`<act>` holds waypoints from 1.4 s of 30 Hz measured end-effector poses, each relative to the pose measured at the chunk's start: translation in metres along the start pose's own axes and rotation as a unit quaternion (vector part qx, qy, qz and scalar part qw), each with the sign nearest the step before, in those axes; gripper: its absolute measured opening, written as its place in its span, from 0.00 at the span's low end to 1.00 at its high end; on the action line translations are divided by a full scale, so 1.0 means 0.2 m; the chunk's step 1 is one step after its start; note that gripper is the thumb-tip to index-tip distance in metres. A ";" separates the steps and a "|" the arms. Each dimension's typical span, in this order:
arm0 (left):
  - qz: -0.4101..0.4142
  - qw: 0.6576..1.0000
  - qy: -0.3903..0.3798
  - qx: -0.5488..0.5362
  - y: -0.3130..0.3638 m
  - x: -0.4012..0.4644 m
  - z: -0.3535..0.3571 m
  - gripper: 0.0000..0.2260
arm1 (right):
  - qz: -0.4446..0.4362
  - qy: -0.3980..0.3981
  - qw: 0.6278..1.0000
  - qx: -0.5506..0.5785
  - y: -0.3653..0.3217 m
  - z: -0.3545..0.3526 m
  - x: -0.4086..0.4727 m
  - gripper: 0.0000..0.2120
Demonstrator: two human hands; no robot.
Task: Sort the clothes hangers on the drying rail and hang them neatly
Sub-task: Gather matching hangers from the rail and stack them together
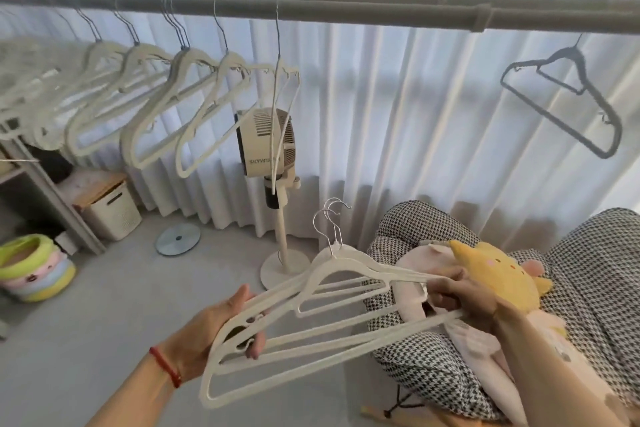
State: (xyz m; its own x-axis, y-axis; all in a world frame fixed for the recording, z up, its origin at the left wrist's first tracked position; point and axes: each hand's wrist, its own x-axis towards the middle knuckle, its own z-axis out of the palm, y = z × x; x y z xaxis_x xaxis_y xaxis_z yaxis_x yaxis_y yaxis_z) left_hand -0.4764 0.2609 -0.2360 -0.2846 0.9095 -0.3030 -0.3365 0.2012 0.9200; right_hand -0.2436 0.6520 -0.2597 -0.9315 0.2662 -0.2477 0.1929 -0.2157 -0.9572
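Below a grey drying rail, a person holds a bundle of cream velvet hangers low over the floor, silver hooks pointing up. Left hand grips one end of the bundle, fingers curled through the frames; right hand pinches the other end, fingers clamped on the thin bars. Overhead, a row of matching cream hangers crowds the rail's left half, while a lone grey hanger hangs tilted well apart on the right. A pedestal fan stands before white curtains, and plush toys lie on a houndstooth chair.
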 end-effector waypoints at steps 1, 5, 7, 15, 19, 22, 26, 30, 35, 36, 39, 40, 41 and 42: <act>0.011 1.000 -0.007 0.001 0.02 -0.01 0.02 0.26 | -0.011 0.002 1.000 0.001 -0.01 -0.01 0.01 0.13; 0.048 0.999 -0.023 -0.009 0.12 -0.04 0.15 0.21 | -0.056 0.047 0.996 -0.044 -0.05 -0.05 0.05 0.26; 0.041 0.999 0.003 -0.024 0.17 -0.05 0.21 0.28 | -0.077 0.090 0.989 -0.084 -0.08 -0.06 0.07 0.27; 0.089 0.991 0.091 -0.026 0.45 -0.01 0.50 0.24 | -0.132 0.274 0.898 -0.318 -0.36 0.10 0.21 0.21; 0.154 0.976 0.153 0.011 0.61 0.05 0.68 0.12 | -0.274 0.342 0.863 -0.252 -0.65 0.40 0.20 0.09; 0.210 0.956 0.198 0.042 0.73 0.09 0.79 0.06 | -0.290 0.300 0.881 -0.221 -0.84 0.62 0.14 0.10; 0.257 0.939 0.229 0.016 0.87 0.13 0.88 0.08 | -0.247 0.186 0.938 -0.156 -1.06 0.79 0.11 0.20; 0.288 0.919 0.265 0.038 1.04 0.18 0.92 0.08 | -0.280 0.192 0.934 -0.110 -1.22 0.84 0.14 0.15; 0.302 0.906 0.286 0.075 1.18 0.30 0.95 0.09 | -0.263 0.196 0.938 -0.106 -1.37 0.78 0.24 0.09; 0.305 0.903 0.291 0.077 1.19 0.33 0.96 0.09 | -0.263 0.202 0.937 -0.108 -1.38 0.76 0.25 0.08; 0.313 0.893 0.313 0.080 1.19 0.42 1.00 0.10 | -0.262 0.220 0.931 -0.127 -1.39 0.70 0.29 0.08; 0.309 0.894 0.317 0.073 1.17 0.44 1.01 0.10 | -0.260 0.222 0.930 -0.135 -1.38 0.69 0.29 0.09; 0.303 0.897 0.315 0.064 1.15 0.45 1.02 0.10 | -0.263 0.225 0.927 -0.144 -1.36 0.68 0.30 0.09; 0.297 0.902 0.309 0.060 1.13 0.46 1.01 0.10 | -0.270 0.234 0.921 -0.154 -1.35 0.67 0.30 0.10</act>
State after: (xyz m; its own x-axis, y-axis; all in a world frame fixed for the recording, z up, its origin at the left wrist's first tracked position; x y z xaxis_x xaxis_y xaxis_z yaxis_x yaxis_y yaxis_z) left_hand -0.3966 0.4634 -0.0056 -0.8405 0.5017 0.2045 0.1280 -0.1830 0.9747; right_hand -0.3939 0.6000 0.0038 -0.6966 0.6477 0.3087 -0.1139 0.3250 -0.9388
